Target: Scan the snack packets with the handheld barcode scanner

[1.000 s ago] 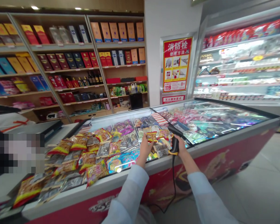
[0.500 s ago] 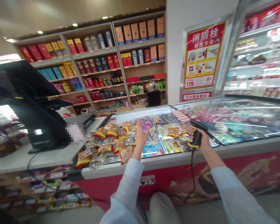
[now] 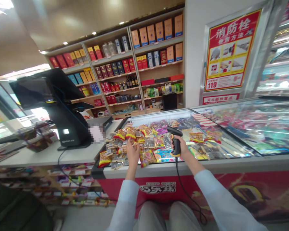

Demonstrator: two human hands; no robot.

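In my right hand [image 3: 185, 150] is a black barcode scanner [image 3: 176, 146] with yellow trim, held upright by its handle; its cord hangs down the front of the freezer. My left hand [image 3: 133, 154] is over a pile of red-and-yellow snack packets [image 3: 149, 157], fingers apart and pointing at the packets. Whether its fingertips touch one I cannot tell. Small clear-and-dark packets [image 3: 118, 163] lie among them on the freezer's glass top. Two more red-and-yellow packets [image 3: 196, 137] lie to the right of the scanner, near other dark packets [image 3: 215, 152].
A glass-topped chest freezer [image 3: 231, 163] with a red front stands before me. On the left counter [image 3: 79, 157] is a black checkout terminal [image 3: 69, 122], with packaged goods [image 3: 37, 141] behind. Shelves of boxes [image 3: 115, 67] line the back wall. A dark shape [image 3: 16, 208] fills the lower left.
My view has turned left. My left hand has moved left over the packet pile, and my right hand has brought the scanner leftward, closer to the pile.
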